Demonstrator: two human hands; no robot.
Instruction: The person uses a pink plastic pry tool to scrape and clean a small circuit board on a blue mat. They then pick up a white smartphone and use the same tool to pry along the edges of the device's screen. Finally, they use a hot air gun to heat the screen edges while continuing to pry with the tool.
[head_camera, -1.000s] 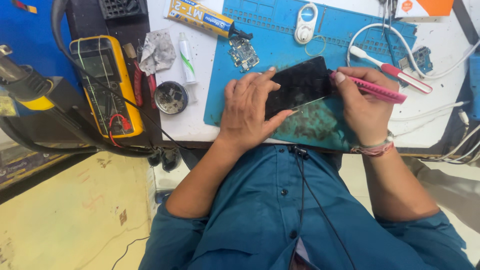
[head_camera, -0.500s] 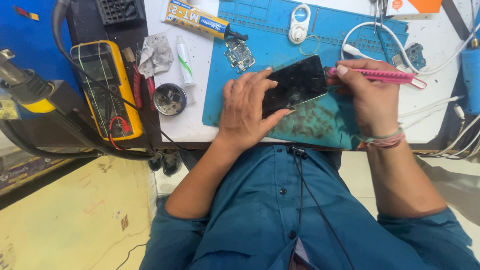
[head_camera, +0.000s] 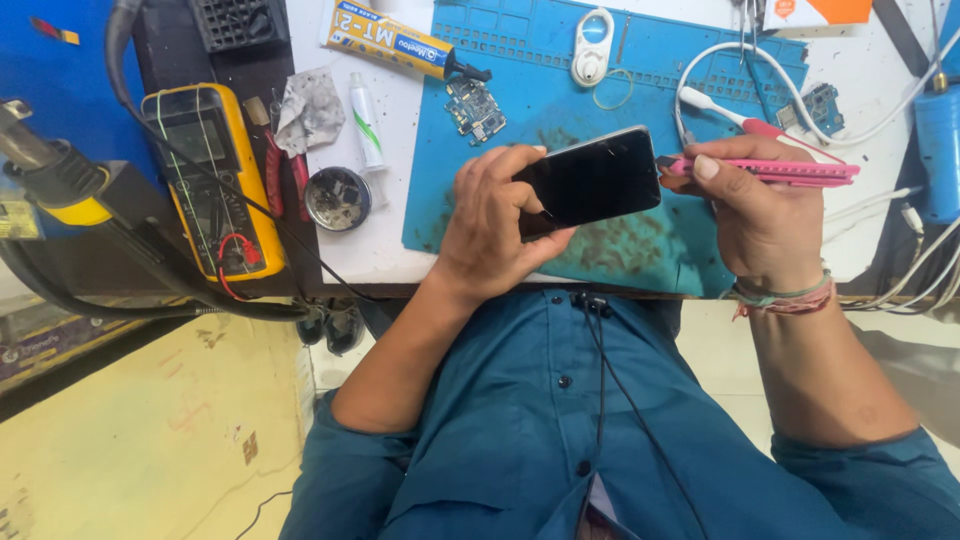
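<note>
Dark-screened phone (head_camera: 592, 180): held above the blue work mat (head_camera: 520, 80), near the mat's front edge, screen up. Long axis roughly left-to-right, far end tilted slightly away from the body.

Left hand (head_camera: 495, 225): fingers clenched around the phone's left end, thumb under the lower edge, fingertips over the upper edge. Nearer hand to the phone; carries its full weight.

Right hand (head_camera: 755, 215): fingers closed on a pink cutter-like tool (head_camera: 770, 172), thumb pressed on top. Tool lies in line with the phone's long axis, tip pointed left and meeting the phone's right short edge (contact probable, exact gap too small to tell).

Key relation: tool tip at the right end, grip at the left end, both on one axis.

On the mat: small circuit board (head_camera: 475, 108) at the far-left part. Left of the mat: round tin (head_camera: 337, 198), yellow multimeter (head_camera: 208, 175) beyond it. Glue tube (head_camera: 400, 42) off the mat's far-left corner.
</note>
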